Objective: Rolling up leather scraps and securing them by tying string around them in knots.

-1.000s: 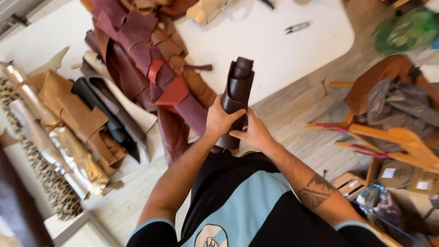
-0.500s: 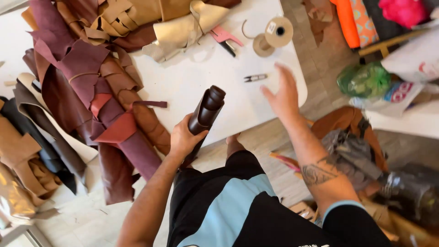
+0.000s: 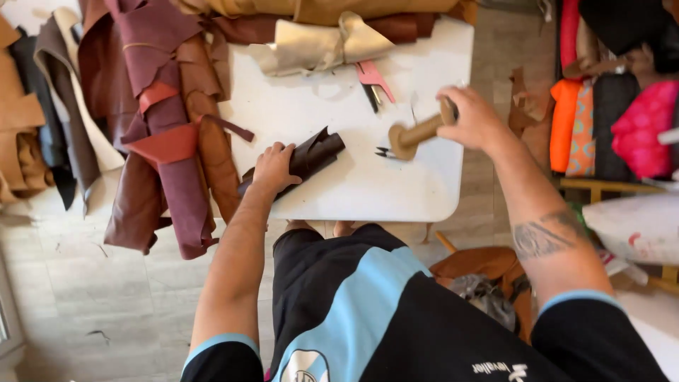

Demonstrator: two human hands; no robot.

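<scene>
Two hands at work on the white desk (image 3: 339, 191)

The left hand (image 3: 272, 168) has its fingers clenched over a dark leather roll (image 3: 311, 157) lying on the desk; the right hand (image 3: 472, 117) grips a wooden spool (image 3: 417, 134), lifted beside small snips (image 3: 384, 152)

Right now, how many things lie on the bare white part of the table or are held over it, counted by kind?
Dark leather roll, under the left hand: 1
Wooden spool, in the right hand: 1
Pink-handled cutter: 1
Small snips: 1
Total: 4
</scene>
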